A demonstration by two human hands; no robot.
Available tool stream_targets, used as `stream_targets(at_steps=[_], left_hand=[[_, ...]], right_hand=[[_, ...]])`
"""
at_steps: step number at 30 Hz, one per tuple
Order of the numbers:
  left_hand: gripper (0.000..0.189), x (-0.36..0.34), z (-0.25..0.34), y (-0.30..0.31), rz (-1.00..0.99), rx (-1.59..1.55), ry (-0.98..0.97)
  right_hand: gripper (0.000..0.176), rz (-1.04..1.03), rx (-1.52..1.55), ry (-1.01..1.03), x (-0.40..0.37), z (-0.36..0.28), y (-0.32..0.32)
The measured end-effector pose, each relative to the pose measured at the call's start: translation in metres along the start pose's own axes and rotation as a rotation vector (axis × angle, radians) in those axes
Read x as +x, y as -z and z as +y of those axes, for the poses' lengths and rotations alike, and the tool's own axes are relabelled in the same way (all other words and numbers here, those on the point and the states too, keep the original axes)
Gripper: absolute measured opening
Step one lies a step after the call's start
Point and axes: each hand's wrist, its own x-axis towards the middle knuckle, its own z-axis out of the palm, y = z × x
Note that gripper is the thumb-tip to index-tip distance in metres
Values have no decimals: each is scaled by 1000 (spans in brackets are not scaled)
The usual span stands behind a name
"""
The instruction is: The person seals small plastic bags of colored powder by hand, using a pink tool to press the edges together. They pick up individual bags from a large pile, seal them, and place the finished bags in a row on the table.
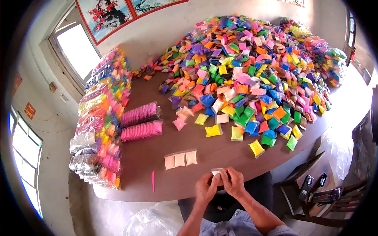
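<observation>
My left hand (pixel 206 187) and my right hand (pixel 234 183) meet at the table's front edge. Both are closed on one small plastic packet (pixel 216 171), pinched between thumbs and fingers. Only its pale top edge shows; my fingers cover most of it. Just beyond my hands, to the left, three peach packets (pixel 180 159) lie side by side on the brown table (pixel 141 169), overlapping or touching. Further left is a slim pink plastic tool (pixel 153 181), like a small modelling knife.
A huge heap of colourful packets (pixel 244 78) covers the table's middle and right. Two rows of pink packets (pixel 141 130) lie left of centre, beside stacked bagged sets (pixel 102 118) along the left edge. A wooden chair (pixel 321 173) at right bears small dark devices (pixel 306 187).
</observation>
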Motion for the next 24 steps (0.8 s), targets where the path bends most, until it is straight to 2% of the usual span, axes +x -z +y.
stream_targets(at_steps=[9, 10, 12, 16, 19, 24], left_hand=[[23, -1, -12, 0, 46, 65, -90], [23, -1, -9, 1, 54, 67, -86], [23, -1, -2, 3, 45, -139, 26], [23, 0, -16, -2, 88, -119, 31], [22, 1, -18, -3, 151, -64, -54], [22, 2, -19, 1, 15, -156, 63]], right_hand=[[23, -47, -2, -58, 2, -5, 0], [23, -43, 16, -68, 2, -5, 0], [23, -77, 22, -74, 3, -4, 3], [23, -78, -6, -16, 4, -5, 1], [22, -72, 1, -6, 6, -11, 2], [18, -92, 3, -74, 5, -6, 2]])
